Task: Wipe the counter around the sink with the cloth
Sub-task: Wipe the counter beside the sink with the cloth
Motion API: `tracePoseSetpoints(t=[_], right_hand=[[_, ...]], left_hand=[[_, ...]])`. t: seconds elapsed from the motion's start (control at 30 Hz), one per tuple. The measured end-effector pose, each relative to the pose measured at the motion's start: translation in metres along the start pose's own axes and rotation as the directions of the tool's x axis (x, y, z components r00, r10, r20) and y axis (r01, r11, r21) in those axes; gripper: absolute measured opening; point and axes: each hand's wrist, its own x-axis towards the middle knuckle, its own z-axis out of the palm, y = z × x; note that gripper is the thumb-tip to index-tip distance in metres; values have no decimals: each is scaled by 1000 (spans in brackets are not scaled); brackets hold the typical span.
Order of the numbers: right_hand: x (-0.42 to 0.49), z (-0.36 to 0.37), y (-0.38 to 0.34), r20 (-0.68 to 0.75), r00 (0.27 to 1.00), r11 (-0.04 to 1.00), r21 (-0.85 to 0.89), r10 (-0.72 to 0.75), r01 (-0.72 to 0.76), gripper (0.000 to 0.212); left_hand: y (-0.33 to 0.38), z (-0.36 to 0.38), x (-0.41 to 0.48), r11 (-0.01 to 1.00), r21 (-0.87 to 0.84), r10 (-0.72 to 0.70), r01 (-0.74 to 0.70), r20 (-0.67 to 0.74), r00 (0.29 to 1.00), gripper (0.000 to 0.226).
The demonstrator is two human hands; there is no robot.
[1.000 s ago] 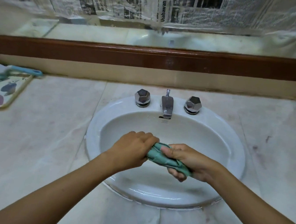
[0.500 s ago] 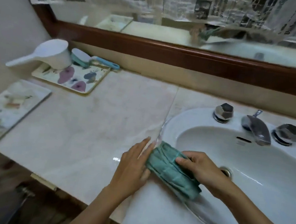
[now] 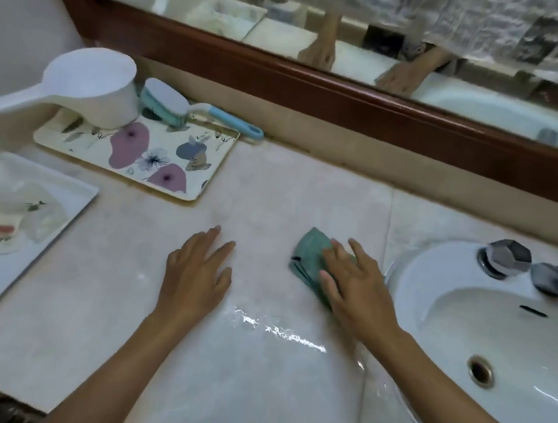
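A folded green cloth (image 3: 309, 256) lies on the pale marble counter (image 3: 272, 193), just left of the white oval sink (image 3: 464, 334). My right hand (image 3: 355, 288) presses flat on the cloth with fingers spread, covering its right part. My left hand (image 3: 197, 271) rests flat on the bare counter to the left, palm down, fingers apart, holding nothing. A streak of water (image 3: 279, 330) glistens on the counter in front of both hands.
A floral tray (image 3: 138, 158) at the back left carries a white scoop (image 3: 90, 91) and a blue-handled brush (image 3: 191, 111). A white tray (image 3: 11, 217) with small items sits at the far left edge. Chrome taps (image 3: 537, 266) stand behind the basin. A wood-framed mirror (image 3: 318, 88) runs along the back.
Both hands wrung the cloth over the basin, then brought it left to the rim. Now the left hand has let go and lies flat, while the right pushes the cloth onto the counter.
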Motion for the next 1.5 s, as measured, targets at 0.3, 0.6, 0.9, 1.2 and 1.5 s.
tracePoseSetpoints(t=[0.3,0.6,0.9,1.2,1.5], right_hand=[[50,37,26,74,971,971,-80,229,-224,57],[164,34,39,-11,855,854,-47,518,-518,60],[-15,53,-27,50,990,992,-24,129,-128,59],[129,30,68,-17,822,822,-10,569,-569,58],[-19,66,-90,56,998,999,-10,36,-36,59]], left_hand=[[-5,15,12,997,81,19,-14,-56,998,55],[-3,17,12,994,103,39,-29,-91,995,54],[-2,19,11,996,87,23,-14,-109,994,56],[-4,23,12,997,77,27,-16,-142,990,56],[-6,23,14,998,63,37,-28,-141,989,53]])
